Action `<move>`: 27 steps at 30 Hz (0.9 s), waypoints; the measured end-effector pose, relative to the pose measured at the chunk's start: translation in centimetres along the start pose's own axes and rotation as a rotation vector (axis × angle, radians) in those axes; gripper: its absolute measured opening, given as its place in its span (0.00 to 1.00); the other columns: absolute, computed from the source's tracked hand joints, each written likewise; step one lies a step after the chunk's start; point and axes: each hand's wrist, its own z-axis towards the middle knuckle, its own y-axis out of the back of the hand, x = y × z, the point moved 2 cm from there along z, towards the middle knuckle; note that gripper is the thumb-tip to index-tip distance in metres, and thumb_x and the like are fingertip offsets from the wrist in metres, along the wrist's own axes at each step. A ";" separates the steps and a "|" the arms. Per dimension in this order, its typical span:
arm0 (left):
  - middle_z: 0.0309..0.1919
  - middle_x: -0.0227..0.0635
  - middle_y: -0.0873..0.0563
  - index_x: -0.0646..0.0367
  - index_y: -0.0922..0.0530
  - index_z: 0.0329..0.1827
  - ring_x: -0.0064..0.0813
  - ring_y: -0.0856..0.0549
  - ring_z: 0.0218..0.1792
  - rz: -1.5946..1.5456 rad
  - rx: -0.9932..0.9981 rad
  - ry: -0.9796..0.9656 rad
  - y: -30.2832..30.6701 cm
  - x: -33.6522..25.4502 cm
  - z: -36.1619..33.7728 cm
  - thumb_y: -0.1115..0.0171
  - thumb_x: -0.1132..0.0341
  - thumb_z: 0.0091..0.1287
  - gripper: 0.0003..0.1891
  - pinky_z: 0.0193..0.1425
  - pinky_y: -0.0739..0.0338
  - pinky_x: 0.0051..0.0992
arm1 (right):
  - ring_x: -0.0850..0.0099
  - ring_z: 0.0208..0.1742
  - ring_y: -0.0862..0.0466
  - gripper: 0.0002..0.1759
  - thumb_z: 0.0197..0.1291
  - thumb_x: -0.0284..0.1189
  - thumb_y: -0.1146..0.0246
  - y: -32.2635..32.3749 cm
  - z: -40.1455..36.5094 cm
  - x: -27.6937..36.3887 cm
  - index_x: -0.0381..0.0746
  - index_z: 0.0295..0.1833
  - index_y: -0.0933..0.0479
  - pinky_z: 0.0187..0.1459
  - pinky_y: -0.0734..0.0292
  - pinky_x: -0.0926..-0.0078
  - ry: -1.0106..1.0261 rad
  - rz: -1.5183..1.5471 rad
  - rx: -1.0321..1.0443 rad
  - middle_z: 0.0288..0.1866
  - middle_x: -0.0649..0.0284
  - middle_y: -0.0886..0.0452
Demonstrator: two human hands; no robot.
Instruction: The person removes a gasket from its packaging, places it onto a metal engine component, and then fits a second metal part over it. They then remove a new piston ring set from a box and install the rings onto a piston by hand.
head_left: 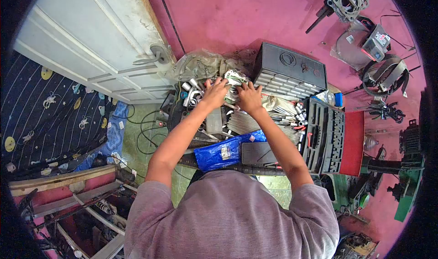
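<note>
Both hands reach to the back of a cluttered workbench, one on each side of a pale metal part [234, 80]. My left hand [216, 93] is at the part's left edge, fingers bent against it. On the right side, my right hand [249, 96] has its fingers spread and bent, with the fingertips near the part. Sockets and ring-shaped metal pieces [195, 94] lie left of my left hand. Below the hands are a grey box [214, 121] and a ribbed panel [246, 122]. Crumpled clear plastic [200, 65] lies behind.
A drawer cabinet [290, 69] stands at the back right. An open tool case [325, 138] lies right of several sockets. A blue plastic package [219, 154] and a dark case [258, 153] lie at the front edge. A white door [100, 35] is at left.
</note>
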 end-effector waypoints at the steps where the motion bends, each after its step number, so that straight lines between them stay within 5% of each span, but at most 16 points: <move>1: 0.66 0.35 0.23 0.53 0.18 0.65 0.40 0.29 0.72 -0.009 -0.013 -0.012 -0.1 0.1 0.0 0.18 0.66 0.48 0.36 0.65 0.37 0.56 | 0.62 0.66 0.25 0.37 0.41 0.45 0.19 -0.2 0.0 0.0 0.49 0.61 0.18 0.59 0.33 0.39 0.000 -0.008 -0.005 0.59 0.66 0.19; 9: 0.62 0.33 0.21 0.52 0.15 0.59 0.38 0.28 0.69 -0.015 -0.035 -0.031 0.0 0.3 -0.1 0.20 0.64 0.51 0.29 0.65 0.38 0.54 | 0.62 0.65 0.24 0.32 0.45 0.43 0.22 0.1 0.0 0.1 0.47 0.58 0.19 0.58 0.32 0.39 -0.028 -0.017 0.002 0.58 0.63 0.20; 11: 0.60 0.33 0.20 0.53 0.13 0.57 0.38 0.26 0.68 -0.183 -0.102 0.005 0.9 0.1 -0.4 0.21 0.63 0.55 0.24 0.65 0.38 0.55 | 0.59 0.65 0.24 0.23 0.50 0.34 0.26 2.0 -0.3 0.4 0.43 0.53 0.17 0.59 0.32 0.35 -0.044 0.127 0.031 0.56 0.60 0.20; 15: 0.56 0.33 0.17 0.53 0.12 0.55 0.37 0.24 0.66 -0.184 -0.171 0.055 0.6 0.4 0.5 0.25 0.62 0.61 0.19 0.66 0.38 0.56 | 0.59 0.62 0.21 0.18 0.52 0.33 0.28 2.1 0.4 -0.1 0.42 0.50 0.17 0.59 0.29 0.41 -0.057 0.198 -0.034 0.52 0.60 0.17; 20: 0.51 0.31 0.14 0.54 0.10 0.50 0.36 0.21 0.61 -0.059 -0.318 0.049 -0.2 1.2 3.0 0.29 0.64 0.64 0.13 0.64 0.39 0.53 | 0.60 0.50 0.11 0.08 0.59 0.28 0.36 2.0 2.1 0.0 0.40 0.42 0.16 0.41 0.13 0.59 -0.072 0.091 -0.097 0.42 0.58 0.10; 23: 0.50 0.33 0.13 0.54 0.10 0.46 0.38 0.21 0.61 0.005 -0.313 0.060 0.1 1.1 4.3 0.30 0.69 0.61 0.11 0.64 0.39 0.55 | 0.57 0.42 0.10 0.06 0.61 0.28 0.39 0.8 3.2 0.2 0.42 0.40 0.17 0.33 0.13 0.57 -0.058 0.023 -0.151 0.38 0.56 0.10; 27: 0.49 0.34 0.12 0.53 0.10 0.43 0.40 0.20 0.61 0.036 -0.220 0.077 -0.2 0.9 5.1 0.32 0.74 0.58 0.11 0.65 0.39 0.56 | 0.56 0.43 0.10 0.08 0.62 0.27 0.40 -0.8 4.1 0.2 0.42 0.41 0.16 0.36 0.12 0.56 -0.078 0.021 -0.090 0.38 0.55 0.10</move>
